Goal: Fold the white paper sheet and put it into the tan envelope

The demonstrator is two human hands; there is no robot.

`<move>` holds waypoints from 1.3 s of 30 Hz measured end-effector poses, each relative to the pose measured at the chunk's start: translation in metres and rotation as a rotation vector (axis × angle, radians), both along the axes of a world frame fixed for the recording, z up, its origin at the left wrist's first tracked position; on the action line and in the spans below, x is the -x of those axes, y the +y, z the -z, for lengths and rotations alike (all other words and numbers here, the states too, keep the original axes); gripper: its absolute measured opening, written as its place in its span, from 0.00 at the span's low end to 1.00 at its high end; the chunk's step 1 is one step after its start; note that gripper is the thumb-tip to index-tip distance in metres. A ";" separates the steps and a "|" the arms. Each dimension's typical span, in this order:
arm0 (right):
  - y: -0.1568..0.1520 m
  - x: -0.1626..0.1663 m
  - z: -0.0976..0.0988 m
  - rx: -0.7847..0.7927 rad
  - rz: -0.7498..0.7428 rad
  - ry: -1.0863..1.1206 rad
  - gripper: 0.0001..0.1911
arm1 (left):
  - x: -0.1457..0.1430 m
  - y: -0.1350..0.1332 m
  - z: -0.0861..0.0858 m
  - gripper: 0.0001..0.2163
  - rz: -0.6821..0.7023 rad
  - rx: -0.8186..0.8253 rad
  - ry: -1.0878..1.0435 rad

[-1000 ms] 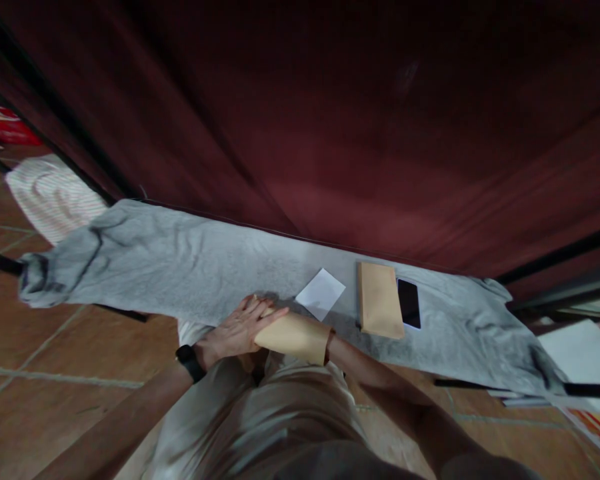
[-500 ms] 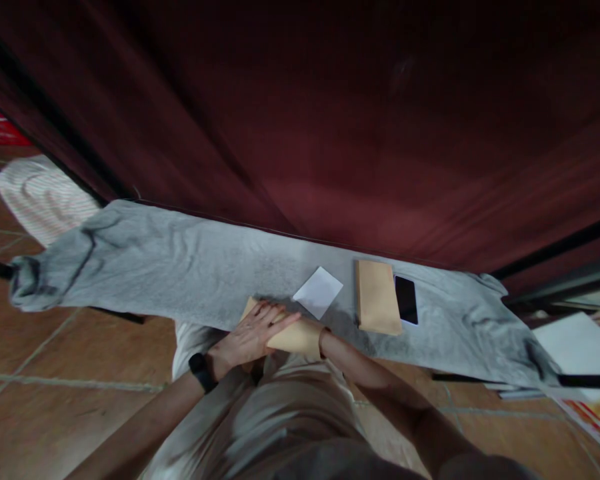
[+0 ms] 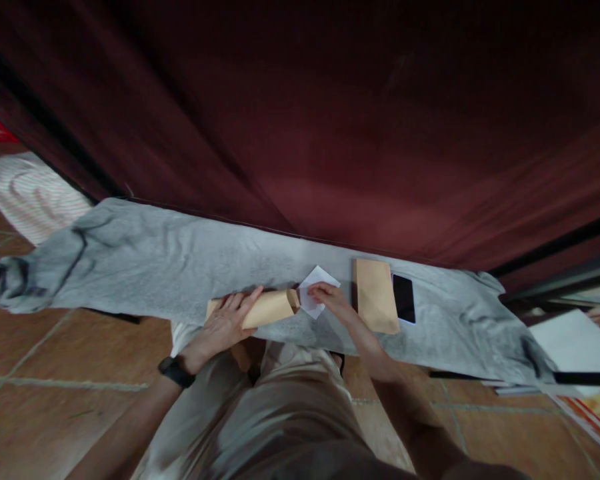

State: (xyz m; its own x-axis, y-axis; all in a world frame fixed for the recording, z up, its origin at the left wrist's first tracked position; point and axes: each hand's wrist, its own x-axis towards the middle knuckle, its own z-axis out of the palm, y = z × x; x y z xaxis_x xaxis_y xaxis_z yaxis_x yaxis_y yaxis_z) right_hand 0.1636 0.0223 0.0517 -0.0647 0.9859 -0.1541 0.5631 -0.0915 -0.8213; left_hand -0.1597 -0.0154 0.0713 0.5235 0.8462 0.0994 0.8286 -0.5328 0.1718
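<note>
A brown paper bag (image 3: 270, 309) lies on its side along the near edge of the grey cloth, its mouth gaping toward the right. My left hand (image 3: 227, 320), wearing a dark wristband, holds the bag from above near its left end. Over a small white sheet of paper (image 3: 325, 275) is my right hand (image 3: 333, 299), its fingers drawn together. Whether those fingers grip the sheet cannot be made out. The sheet lies just right of the bag's mouth, partly covered by the hand.
Right of the sheet lies a stack of brown paper bags (image 3: 377, 297), with a dark-screened phone (image 3: 404, 298) beside it. A grey cloth (image 3: 180, 260) covers the narrow bench. Behind rises a dark red curtain (image 3: 300, 167). White sheets (image 3: 575, 343) are at the far right.
My right hand has come out of the bag's mouth and moved right onto the white sheet. My left hand and the bag have shifted left.
</note>
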 end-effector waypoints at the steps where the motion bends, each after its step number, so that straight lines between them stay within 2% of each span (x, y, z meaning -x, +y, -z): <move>1: 0.007 -0.007 0.003 -0.037 0.056 -0.074 0.15 | 0.004 0.000 0.002 0.47 -0.028 0.003 0.002; 3: 0.020 -0.020 0.008 -0.077 0.135 -0.167 0.20 | 0.011 0.000 0.006 0.48 -0.066 -0.001 0.005; 6: 0.033 -0.031 0.012 -0.090 0.176 -0.276 0.24 | 0.017 -0.002 0.011 0.49 -0.095 -0.012 0.000; 9: 0.039 -0.031 0.012 -0.039 0.158 -0.467 0.28 | 0.018 -0.004 0.014 0.48 -0.113 -0.026 0.005; 13: 0.045 -0.027 0.009 0.057 0.102 -0.708 0.29 | 0.015 -0.005 0.013 0.48 -0.121 -0.030 -0.005; 19: 0.048 -0.031 0.011 0.073 0.097 -0.694 0.29 | 0.012 -0.004 0.011 0.48 -0.118 -0.019 0.001; 24: 0.041 -0.036 0.014 0.050 0.036 -0.615 0.09 | 0.013 -0.005 0.012 0.47 -0.108 -0.022 -0.007; 26: 0.037 -0.039 0.014 0.037 0.019 -0.584 0.06 | 0.013 -0.005 0.013 0.47 -0.102 -0.019 -0.015; 31: 0.026 -0.039 0.018 0.018 0.043 -0.551 0.11 | 0.014 -0.004 0.016 0.48 -0.106 -0.015 -0.011; 36: 0.013 -0.025 0.024 0.042 0.068 -0.545 0.26 | 0.014 -0.004 0.020 0.49 -0.105 -0.028 0.003; 39: 0.010 -0.017 0.026 0.061 0.102 -0.535 0.27 | 0.015 -0.004 0.021 0.49 -0.095 -0.027 -0.008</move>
